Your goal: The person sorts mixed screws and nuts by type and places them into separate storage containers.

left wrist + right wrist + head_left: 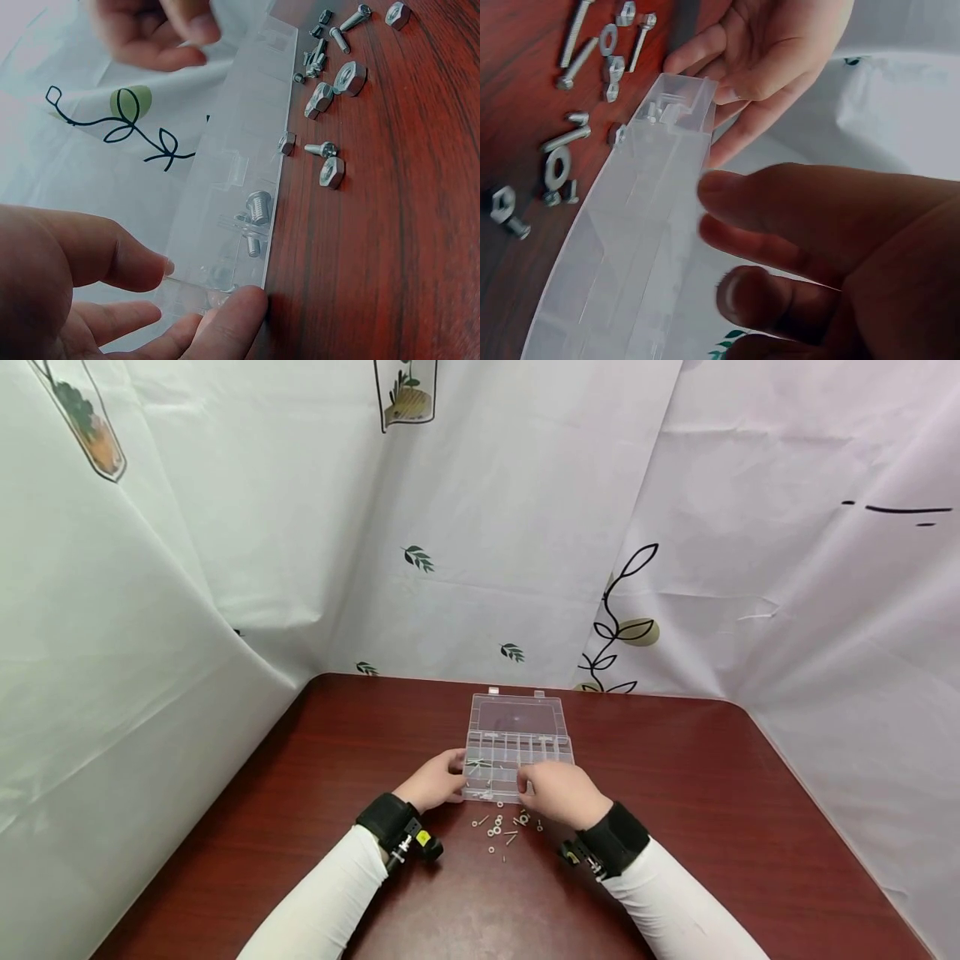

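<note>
Head view: a hinged compartment box (516,743) of clear, rigid plastic is seen between the fingers of both hands, its thin dividers forming rectangular cells, with its flat lid (517,717) laid back beyond the fingertips. The tabletop (675,760) beneath the hands is faced in glossy, red-brown wood grain, and a creased white curtain (487,527) printed with leaves is hung beyond them.

The left end of the box is gripped by the left hand (435,782), the end wall being held between bent digits. The right hand (558,789) is held over the right half of the box with its fingers loosely curled; in the right wrist view its thumb and forefinger tips are parted.

Silvery metal hardware is scattered on the near side of the fingers, in the space between the two hands: hexagonal nuts (332,172) with faceted sides, flat ring washers (557,167) and slim threaded machine screws (577,64). One small nut (286,142) is set just beside the front wall of the box, near the left fingertips. Inside the box, a thick bolt (259,206) with a coarse thread is seen through the plastic, close to the left fingers.

A yellow label (423,837) is carried by the left wrist camera, behind the left fingers, its marking too small to be read
</note>
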Motion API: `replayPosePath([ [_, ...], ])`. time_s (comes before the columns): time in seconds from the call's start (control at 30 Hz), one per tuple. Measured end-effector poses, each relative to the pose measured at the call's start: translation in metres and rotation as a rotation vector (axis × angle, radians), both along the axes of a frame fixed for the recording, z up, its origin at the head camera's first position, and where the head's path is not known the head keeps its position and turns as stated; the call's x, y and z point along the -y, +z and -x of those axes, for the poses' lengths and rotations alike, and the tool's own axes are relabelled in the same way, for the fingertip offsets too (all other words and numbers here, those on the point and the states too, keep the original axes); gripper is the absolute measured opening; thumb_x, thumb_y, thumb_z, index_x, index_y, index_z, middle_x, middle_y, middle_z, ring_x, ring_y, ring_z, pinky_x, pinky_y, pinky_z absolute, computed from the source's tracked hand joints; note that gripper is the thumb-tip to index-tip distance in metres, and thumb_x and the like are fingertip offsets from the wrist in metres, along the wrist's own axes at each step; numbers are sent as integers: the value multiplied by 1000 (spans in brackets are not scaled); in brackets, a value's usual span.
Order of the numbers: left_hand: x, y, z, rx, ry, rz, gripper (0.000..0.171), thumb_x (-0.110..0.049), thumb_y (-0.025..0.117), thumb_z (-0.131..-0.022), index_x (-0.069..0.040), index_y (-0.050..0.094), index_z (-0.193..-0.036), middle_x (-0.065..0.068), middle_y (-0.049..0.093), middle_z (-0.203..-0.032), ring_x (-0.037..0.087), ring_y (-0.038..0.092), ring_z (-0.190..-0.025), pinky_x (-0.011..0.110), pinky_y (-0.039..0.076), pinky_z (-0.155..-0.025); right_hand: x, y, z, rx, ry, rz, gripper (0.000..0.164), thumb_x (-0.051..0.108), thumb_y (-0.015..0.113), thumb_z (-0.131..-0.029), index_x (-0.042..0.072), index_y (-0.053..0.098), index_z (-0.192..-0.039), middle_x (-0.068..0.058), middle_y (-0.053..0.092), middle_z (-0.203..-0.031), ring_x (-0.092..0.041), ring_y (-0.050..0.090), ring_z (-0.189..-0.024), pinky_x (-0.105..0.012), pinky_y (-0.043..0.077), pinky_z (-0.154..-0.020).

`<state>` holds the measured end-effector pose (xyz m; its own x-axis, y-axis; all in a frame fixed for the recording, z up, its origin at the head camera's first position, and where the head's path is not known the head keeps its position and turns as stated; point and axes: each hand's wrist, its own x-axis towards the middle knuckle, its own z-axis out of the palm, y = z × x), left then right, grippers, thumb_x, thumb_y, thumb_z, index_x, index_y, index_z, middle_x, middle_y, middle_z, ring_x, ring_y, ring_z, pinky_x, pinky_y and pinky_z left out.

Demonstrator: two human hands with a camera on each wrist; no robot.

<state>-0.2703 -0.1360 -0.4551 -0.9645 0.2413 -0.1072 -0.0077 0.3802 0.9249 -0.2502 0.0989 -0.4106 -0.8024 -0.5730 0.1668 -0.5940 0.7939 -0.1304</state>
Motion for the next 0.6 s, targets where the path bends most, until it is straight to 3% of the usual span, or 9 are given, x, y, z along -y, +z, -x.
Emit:
replayPosePath([
  [0.33, 1, 0, 0, 3, 9, 18, 60, 3, 52, -91, 5, 36, -148, 25, 53, -129, 25, 65, -93, 36, 60, -73, -22, -14, -6, 39, 119, -55, 22, 10, 72, -80, 23, 58, -69, 14, 48, -63, -5, 44, -58, -25, 40, -52],
  [0.6, -1, -1, -1, -4, 9, 1, 60, 4, 52, -89, 6, 36, -148, 25, 54, -127, 26, 65, -92, 38, 60, -73, -25, -23, -4, 58, 152, -53, 25, 9, 74, -78, 22, 56, -67, 14, 45, -61, -5, 42, -56, -24, 37, -50],
])
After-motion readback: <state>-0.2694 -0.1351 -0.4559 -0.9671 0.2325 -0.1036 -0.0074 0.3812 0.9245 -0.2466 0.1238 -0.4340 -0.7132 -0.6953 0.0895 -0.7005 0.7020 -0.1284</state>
